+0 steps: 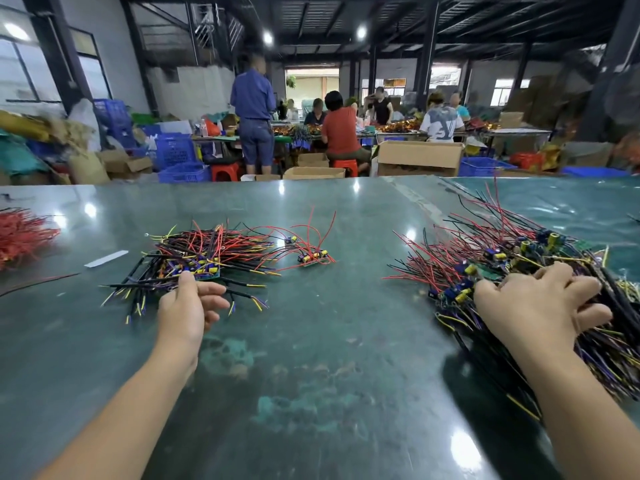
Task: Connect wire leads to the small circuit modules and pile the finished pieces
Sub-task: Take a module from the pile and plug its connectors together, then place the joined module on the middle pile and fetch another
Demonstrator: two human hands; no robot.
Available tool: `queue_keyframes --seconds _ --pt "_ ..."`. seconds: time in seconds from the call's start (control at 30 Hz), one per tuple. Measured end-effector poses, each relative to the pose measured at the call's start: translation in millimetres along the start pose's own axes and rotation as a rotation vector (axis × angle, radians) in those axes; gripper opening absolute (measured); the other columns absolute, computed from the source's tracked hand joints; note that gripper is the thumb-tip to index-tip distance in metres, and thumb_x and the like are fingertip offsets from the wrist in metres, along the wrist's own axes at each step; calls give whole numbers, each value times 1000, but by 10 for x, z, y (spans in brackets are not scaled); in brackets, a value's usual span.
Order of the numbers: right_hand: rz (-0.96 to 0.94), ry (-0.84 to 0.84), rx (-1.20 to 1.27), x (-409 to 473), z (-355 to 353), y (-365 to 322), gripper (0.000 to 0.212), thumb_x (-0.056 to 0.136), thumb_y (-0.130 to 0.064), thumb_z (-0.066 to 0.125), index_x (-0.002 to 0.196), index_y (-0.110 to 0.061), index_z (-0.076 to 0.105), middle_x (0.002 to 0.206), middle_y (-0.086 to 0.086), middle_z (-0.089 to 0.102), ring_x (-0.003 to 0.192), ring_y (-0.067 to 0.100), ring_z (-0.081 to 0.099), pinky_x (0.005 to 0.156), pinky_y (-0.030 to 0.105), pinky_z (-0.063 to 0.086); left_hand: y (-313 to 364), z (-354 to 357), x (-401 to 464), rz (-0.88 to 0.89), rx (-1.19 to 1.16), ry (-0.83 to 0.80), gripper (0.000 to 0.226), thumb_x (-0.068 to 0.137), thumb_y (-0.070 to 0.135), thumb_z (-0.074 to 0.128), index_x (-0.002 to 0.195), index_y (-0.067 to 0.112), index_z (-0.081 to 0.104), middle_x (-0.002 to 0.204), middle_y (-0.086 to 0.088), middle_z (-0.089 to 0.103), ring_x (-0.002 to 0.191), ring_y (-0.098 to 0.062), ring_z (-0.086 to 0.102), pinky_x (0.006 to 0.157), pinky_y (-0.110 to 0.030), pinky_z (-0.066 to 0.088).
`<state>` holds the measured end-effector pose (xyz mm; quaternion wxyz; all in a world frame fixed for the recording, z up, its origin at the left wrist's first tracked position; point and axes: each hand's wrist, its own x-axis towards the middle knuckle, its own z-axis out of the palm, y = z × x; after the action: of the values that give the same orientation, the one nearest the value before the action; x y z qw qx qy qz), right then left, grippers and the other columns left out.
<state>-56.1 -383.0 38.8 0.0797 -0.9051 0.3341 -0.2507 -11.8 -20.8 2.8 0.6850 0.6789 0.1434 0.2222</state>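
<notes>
**Two piles, plenty left**

Our left hand (185,308) hovers, fingers loosely apart, at the near edge of the finished pile (204,259). Our right hand (540,299) curls into the larger supply heap (512,258); its grip we cannot tell. In our judgement, most work remains.

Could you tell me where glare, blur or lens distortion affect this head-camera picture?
Head view: ceiling lamps leave bright glare spots on the glossy green table; the wide lens bows the table's far edge and stretches both forearms; the background workers are soft, and faces are blurred; the right hand casts a dark shadow below the wire pile.
</notes>
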Motion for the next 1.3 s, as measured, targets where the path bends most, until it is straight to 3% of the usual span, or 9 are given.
queue_keyframes --seconds 0.17,0.3,0.37,0.43,0.53,0.7,0.9,1.07,1.3 --pt "-81 87 103 -63 24 -76 26 78 -28 55 95 -9 60 117 17 37 111 30 25 91 45 25 8 -18 0 42 27 21 51 102 33 27 72 12 63 47 3 62 43 -9 50 43 -18 37" --pt "-313 114 299 -266 73 -266 7 75 -20 64 82 -19 63 117 11 42 112 27 26 90 44 22 -29 -79 49 387 542 162 29 93 20 41 85 21 69 96 -4 70 100 -28 54 88 -34 34" --pt "-432 21 364 -457 159 -377 8 74 -19 66 79 -23 63 118 5 43 113 25 27 91 40 19 -83 -128 103 415 840 185 28 89 13 49 108 23 67 127 -11 55 122 -31 37 104 -36 23" --pt "-558 -71 388 -668 268 -484 11 72 -20 67 79 -27 63 120 0 44 115 24 28 86 36 18 -121 -186 136 259 1041 129 45 87 19 51 130 31 52 149 -9 29 132 -30 18 109 -40 18" --pt "-709 -150 358 -867 403 -598 15 72 -22 66 82 -33 65 125 -6 45 114 19 24 75 29 11 -179 -210 166 200 1180 8 54 90 34 47 141 45 34 159 -7 5 137 -31 8 113 -41 14" --pt "-698 -207 448 -876 400 -644 17 74 -16 66 81 -31 67 122 -8 46 114 20 30 78 26 12 -264 -87 164 337 1239 -283 39 94 49 41 133 53 40 160 7 5 143 -24 0 114 -46 3" --pt "-698 -264 447 -884 353 -661 14 78 -17 65 81 -31 68 121 -10 43 116 19 29 80 25 12 -226 -59 141 441 1131 -290 14 91 33 50 104 37 55 122 12 55 125 -18 32 105 -40 18" --pt "-678 -295 458 -888 326 -666 15 79 -16 65 77 -30 67 120 -10 44 116 20 31 79 25 12 -139 -89 100 579 1075 -273 7 89 28 58 94 32 62 101 12 61 104 -19 46 93 -34 31" --pt "-674 -319 485 -892 304 -672 17 80 -14 65 74 -31 66 117 -12 43 114 18 29 84 27 14 -41 -49 -20 733 827 -523 8 92 20 57 93 23 63 90 10 59 93 -14 47 88 -30 37"
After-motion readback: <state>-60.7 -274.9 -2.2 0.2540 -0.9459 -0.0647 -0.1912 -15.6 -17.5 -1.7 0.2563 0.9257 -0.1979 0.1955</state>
